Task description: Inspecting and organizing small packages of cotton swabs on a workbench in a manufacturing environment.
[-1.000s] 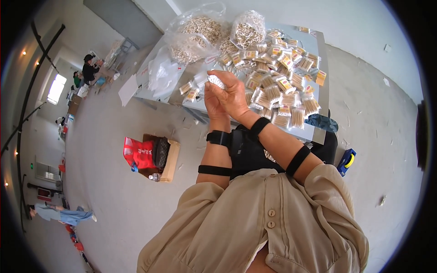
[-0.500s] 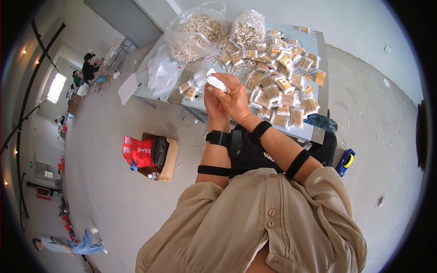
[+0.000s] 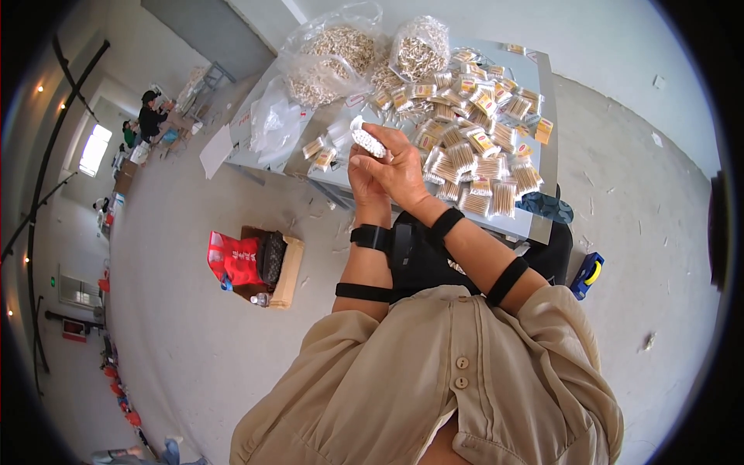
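Above the near edge of the table, both my hands close round one bundle of cotton swabs [image 3: 369, 144]; its white tips face up. Clear film seems to wrap its far end. My left hand [image 3: 363, 180] grips it from below and the left, its fingers largely hidden. With thumb and fingers, my right hand [image 3: 400, 164] holds the bundle's right side. Just right of my hands spreads a heap of filled clear swab packets [image 3: 463, 157] with yellow-and-white labels. A few small packets [image 3: 325, 159] lie to the left.
Clear bags of loose swabs [image 3: 333, 66] stand at the table's [image 3: 549, 93] far side, beside a crumpled plastic bag [image 3: 275, 120]. On the floor are an open carton [image 3: 291, 271] holding a red bag [image 3: 235, 258] and a blue tape dispenser [image 3: 587, 276]. Other people [image 3: 153, 116] sit far left.
My hands have barely moved and still hold the swab bundle, my right fingers slightly shifted. A person walking at the lower left has moved down toward the picture's edge.
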The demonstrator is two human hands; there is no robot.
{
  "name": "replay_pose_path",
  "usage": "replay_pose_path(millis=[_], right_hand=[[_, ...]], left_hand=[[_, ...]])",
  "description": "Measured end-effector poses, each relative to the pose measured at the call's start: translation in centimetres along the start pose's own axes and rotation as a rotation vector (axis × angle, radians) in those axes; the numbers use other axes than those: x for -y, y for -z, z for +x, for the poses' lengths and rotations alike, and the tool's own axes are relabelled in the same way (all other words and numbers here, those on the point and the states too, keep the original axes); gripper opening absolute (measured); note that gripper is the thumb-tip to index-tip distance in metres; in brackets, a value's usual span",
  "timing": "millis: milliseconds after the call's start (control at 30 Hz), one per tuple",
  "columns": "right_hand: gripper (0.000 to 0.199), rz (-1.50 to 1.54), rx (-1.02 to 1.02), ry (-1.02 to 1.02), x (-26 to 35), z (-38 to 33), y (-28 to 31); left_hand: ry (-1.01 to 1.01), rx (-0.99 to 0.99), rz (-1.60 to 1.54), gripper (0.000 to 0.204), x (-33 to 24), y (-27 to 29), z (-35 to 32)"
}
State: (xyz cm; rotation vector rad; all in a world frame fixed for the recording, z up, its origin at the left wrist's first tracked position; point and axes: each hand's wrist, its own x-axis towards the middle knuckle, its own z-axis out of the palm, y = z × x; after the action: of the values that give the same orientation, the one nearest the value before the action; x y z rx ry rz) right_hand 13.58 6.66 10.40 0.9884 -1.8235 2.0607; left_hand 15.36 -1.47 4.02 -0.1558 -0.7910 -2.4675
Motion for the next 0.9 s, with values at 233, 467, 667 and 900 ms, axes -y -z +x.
replay_pose_path(millis=[233,467,667,900], right_hand=[[0.03,0.557,0.078,-0.248,1.3,-0.4,-0.7],[0.022,0.679,0.096,-0.556,3.3,-0.4,0.0],[0.021,0.77,0.052,-0.588,3.2,-0.6,-0.4],[0.02,0.736,0.045,-0.587,3.2,-0.6,0.0]], left_hand=[[-0.024,-0.154,-0.203,0.013,-4.3,0.4,1.9],[-0.025,-0.065,-0.133,0.014,-4.8,2.4,2.2],[-0.061,-0.166,-0.113,0.019,-4.5,1.7,1.9],[-0.084,-0.153,-0.064,0.017,-4.4,0.6,1.4]])
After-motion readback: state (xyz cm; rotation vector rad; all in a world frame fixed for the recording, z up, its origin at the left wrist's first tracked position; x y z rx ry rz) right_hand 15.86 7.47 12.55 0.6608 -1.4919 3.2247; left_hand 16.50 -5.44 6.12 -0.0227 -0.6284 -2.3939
